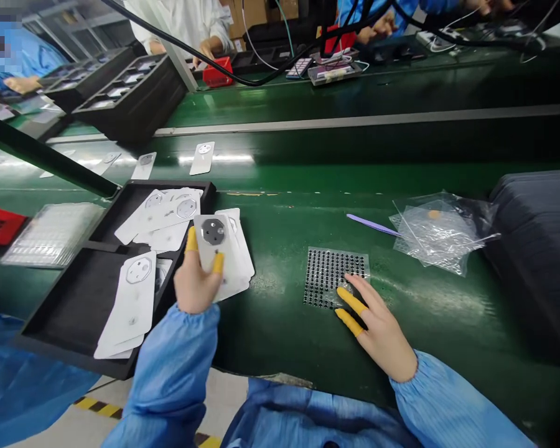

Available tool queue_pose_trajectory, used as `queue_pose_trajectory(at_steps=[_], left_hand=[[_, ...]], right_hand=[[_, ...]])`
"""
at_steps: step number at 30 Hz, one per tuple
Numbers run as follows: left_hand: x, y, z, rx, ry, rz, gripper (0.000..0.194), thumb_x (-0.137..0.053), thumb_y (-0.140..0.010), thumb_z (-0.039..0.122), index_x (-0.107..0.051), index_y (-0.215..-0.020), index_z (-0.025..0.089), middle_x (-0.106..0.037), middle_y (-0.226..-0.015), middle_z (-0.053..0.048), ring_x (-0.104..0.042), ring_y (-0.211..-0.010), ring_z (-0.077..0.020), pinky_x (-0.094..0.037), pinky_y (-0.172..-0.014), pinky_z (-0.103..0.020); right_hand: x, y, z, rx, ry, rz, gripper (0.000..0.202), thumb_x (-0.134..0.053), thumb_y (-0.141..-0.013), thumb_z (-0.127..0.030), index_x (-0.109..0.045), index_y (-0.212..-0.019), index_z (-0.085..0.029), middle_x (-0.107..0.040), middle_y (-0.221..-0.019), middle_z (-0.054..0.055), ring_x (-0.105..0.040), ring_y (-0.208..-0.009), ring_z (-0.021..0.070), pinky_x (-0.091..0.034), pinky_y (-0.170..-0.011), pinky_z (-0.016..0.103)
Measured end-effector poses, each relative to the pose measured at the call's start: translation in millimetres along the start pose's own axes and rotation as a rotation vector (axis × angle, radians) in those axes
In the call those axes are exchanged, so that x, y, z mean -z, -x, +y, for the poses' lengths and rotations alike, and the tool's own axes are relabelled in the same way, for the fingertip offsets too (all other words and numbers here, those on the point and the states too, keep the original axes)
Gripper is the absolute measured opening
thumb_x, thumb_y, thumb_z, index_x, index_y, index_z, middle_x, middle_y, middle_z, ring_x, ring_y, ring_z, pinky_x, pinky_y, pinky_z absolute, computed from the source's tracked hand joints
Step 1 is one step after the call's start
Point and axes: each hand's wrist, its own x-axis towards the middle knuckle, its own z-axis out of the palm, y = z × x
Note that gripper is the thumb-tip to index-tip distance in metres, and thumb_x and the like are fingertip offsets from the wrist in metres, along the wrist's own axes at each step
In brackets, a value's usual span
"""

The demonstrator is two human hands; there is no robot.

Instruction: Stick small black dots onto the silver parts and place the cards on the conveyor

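My left hand [196, 281], with yellow finger cots, grips a pale phone back cover [207, 250] by its edges. The cover is tilted up and has a round dark camera area near its top. Behind it, on the green bench, lies a small pile of similar covers [243, 264]. My right hand [383, 336] is over a clear sheet of small black dots [324, 270]. Its fingers are stretched out and apart, with yellow cots on two of them. Fingertips reach the sheet's right side; whether a dot is picked up cannot be made out.
Black trays [70, 305] at left hold more covers. A purple tweezer-like tool [371, 224] and crumpled clear plastic bags [441, 233] lie to the right, beside a dark stack [536, 249]. Several covers lie on the belt [270, 149] beyond. Co-workers sit across; cables hang above.
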Motion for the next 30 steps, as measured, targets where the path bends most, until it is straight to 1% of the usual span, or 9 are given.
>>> queue_pose_trajectory(at_steps=[2,5,9,11,14,18,21,26,30], left_hand=[[4.7,-18.5,-14.5,-0.049,-0.258,0.039,0.064,-0.065,-0.072,0.028,-0.048,-0.132,0.009,-0.057,-0.127,-0.021,-0.05,-0.119,-0.0447,-0.037,-0.1,-0.06],[6.4,-22.2,-24.0,-0.19,-0.355,0.067,0.046,-0.061,-0.074,0.026,-0.059,-0.114,0.004,-0.041,-0.141,-0.027,-0.034,-0.131,-0.047,-0.027,-0.107,-0.063],[-5.8,24.2,-5.8,-0.258,-0.071,0.041,0.043,-0.058,-0.081,0.031,-0.057,-0.119,0.012,-0.044,-0.139,-0.021,-0.039,-0.132,-0.038,-0.031,-0.109,-0.056],[-21.7,61.2,13.7,-0.161,0.237,-0.114,0.052,-0.059,-0.083,0.038,-0.048,-0.13,0.019,-0.05,-0.135,-0.016,-0.049,-0.124,-0.0311,-0.041,-0.103,-0.049],[-51.7,109.3,43.0,0.114,0.76,-0.435,0.08,-0.066,-0.079,0.044,-0.024,-0.144,0.025,-0.041,-0.144,-0.016,-0.052,-0.123,-0.0262,-0.046,-0.099,-0.042],[-76.5,132.0,64.3,0.384,1.098,-0.691,0.097,-0.078,-0.07,0.039,-0.018,-0.143,0.018,-0.068,-0.107,-0.012,-0.067,-0.096,-0.0215,-0.053,-0.09,-0.038],[-77.4,129.4,67.7,0.437,1.13,-0.685,0.104,-0.081,-0.067,0.034,-0.014,-0.144,0.016,-0.073,-0.08,-0.004,-0.07,-0.077,-0.0184,-0.056,-0.081,-0.036],[-73.5,131.4,69.3,0.381,1.1,-0.654,0.111,-0.082,-0.066,0.035,-0.009,-0.147,0.016,-0.073,-0.082,-0.005,-0.071,-0.078,-0.0185,-0.057,-0.079,-0.032],[-78.5,142.0,61.9,0.247,0.937,-0.642,0.093,-0.072,-0.077,0.035,-0.015,-0.148,0.02,-0.073,-0.091,-0.007,-0.07,-0.087,-0.0216,-0.054,-0.087,-0.037]], right_hand=[[-0.2,0.3,-1.0,0.01,0.025,-0.004,0.042,-0.053,-0.089,-0.018,-0.049,-0.131,-0.021,-0.047,-0.141,0.014,-0.039,-0.135,0.0283,-0.044,-0.106,0.052],[-0.6,0.7,-2.3,0.022,0.045,-0.012,0.041,-0.054,-0.089,-0.015,-0.05,-0.13,-0.017,-0.046,-0.141,0.017,-0.038,-0.136,0.029,-0.045,-0.106,0.052],[-1.6,1.3,-1.2,0.039,0.013,0.005,0.04,-0.052,-0.088,-0.012,-0.053,-0.127,-0.019,-0.048,-0.14,0.015,-0.04,-0.135,0.0286,-0.046,-0.105,0.053],[-1.4,1.1,-0.6,0.023,-0.013,0.028,0.041,-0.051,-0.089,-0.011,-0.053,-0.129,-0.022,-0.049,-0.14,0.013,-0.042,-0.134,0.0278,-0.047,-0.104,0.052],[0.7,0.9,-1.1,0.026,-0.052,0.059,0.046,-0.051,-0.088,-0.01,-0.05,-0.132,-0.024,-0.047,-0.142,0.012,-0.043,-0.133,0.0276,-0.046,-0.105,0.052],[7.9,-0.8,-7.3,0.061,-0.105,0.031,0.051,-0.052,-0.086,-0.007,-0.047,-0.134,-0.023,-0.047,-0.14,0.014,-0.045,-0.131,0.0272,-0.046,-0.104,0.051],[15.0,-6.4,-14.8,0.027,-0.176,0.073,0.047,-0.06,-0.084,-0.011,-0.051,-0.129,-0.022,-0.054,-0.131,0.014,-0.052,-0.124,0.0264,-0.049,-0.1,0.049],[14.8,-15.9,-15.3,0.09,-0.178,0.016,0.034,-0.056,-0.085,-0.007,-0.058,-0.115,-0.023,-0.064,-0.108,0.008,-0.06,-0.105,0.0207,-0.048,-0.099,0.05],[4.4,-12.1,-7.6,0.131,-0.146,-0.036,0.035,-0.05,-0.086,-0.005,-0.055,-0.117,-0.021,-0.063,-0.111,0.009,-0.059,-0.107,0.0204,-0.045,-0.103,0.05]])
